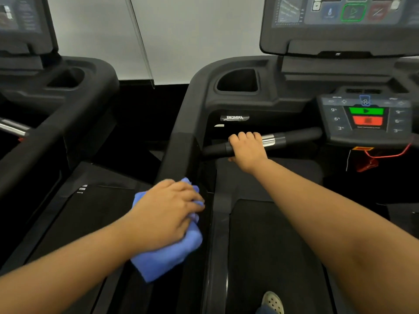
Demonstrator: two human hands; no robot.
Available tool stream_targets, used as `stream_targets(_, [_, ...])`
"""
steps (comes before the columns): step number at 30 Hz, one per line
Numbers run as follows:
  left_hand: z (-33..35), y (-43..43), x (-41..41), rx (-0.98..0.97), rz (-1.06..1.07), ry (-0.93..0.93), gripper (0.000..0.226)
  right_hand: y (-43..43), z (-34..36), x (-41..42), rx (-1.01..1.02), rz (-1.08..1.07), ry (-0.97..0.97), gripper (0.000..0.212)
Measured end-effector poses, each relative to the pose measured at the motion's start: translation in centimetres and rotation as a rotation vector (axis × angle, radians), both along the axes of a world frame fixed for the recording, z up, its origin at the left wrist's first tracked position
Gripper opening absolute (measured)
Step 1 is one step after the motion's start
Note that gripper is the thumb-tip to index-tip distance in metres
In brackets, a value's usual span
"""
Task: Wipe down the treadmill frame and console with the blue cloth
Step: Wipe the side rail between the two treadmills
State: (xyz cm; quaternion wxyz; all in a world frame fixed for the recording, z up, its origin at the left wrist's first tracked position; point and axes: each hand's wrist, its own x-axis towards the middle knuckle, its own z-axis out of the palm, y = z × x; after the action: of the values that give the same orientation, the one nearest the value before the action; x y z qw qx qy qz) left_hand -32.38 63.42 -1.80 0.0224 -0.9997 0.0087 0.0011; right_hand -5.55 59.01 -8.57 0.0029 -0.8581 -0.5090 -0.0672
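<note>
Fingers (192, 198) of left hand (167, 211) spread flat over the cloth (172, 254), pressing it down on the frame (179, 150) at the lower end of the left side rail, beside the belt's (267, 245) left edge; cloth bunched, spilling out below the palm. Right hand (247, 148) curled tight around the handlebar (292, 138), just left of its chrome band, thumb underneath. Console (367, 116) sits beyond at right, green and red buttons showing, untouched; shoe (273, 302) on belt at bottom edge.
</note>
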Motion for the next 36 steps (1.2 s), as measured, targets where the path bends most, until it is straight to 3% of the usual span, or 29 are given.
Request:
stream_targets(8, [-1.5,4.1,9.7,0.264,0.195,-0.056,0.055,-0.5,-0.3,0.6,0.045,0.032,-0.007,0.048])
stream_targets(13, [-1.0,5.8,14.6,0.310,0.294,-0.018,0.049,-0.3,-0.5,0.8,0.056,0.032,0.001,0.047])
stream_targets(17, [-0.7,6.7,17.0,0.404,0.434,-0.030,0.056,-0.4,-0.5,1.1,0.055,0.035,-0.002,0.047])
stream_targets(20, [-1.6,4.9,16.4,0.546,0.525,0.088,0.068,-0.4,-0.4,1.4,0.041,0.042,0.002,0.049])
stream_targets(23, [-1.8,4.0,15.2,0.360,0.640,0.197,0.100,-0.5,-0.4,1.5,0.045,0.041,0.006,0.051])
stream_targets(25, [-1.5,4.0,14.8,0.278,0.667,0.211,0.109,-0.4,-0.5,1.2,0.035,0.037,0.020,0.054])
stream_targets(30, [-0.9,3.3,14.7,0.209,0.719,0.213,0.096,-0.3,-0.2,1.5,0.026,0.034,0.015,0.055])
stream_targets(36, [-0.9,3.0,13.2,0.220,0.578,0.157,0.050,-0.3,-0.1,1.4,-0.004,0.019,0.031,0.057])
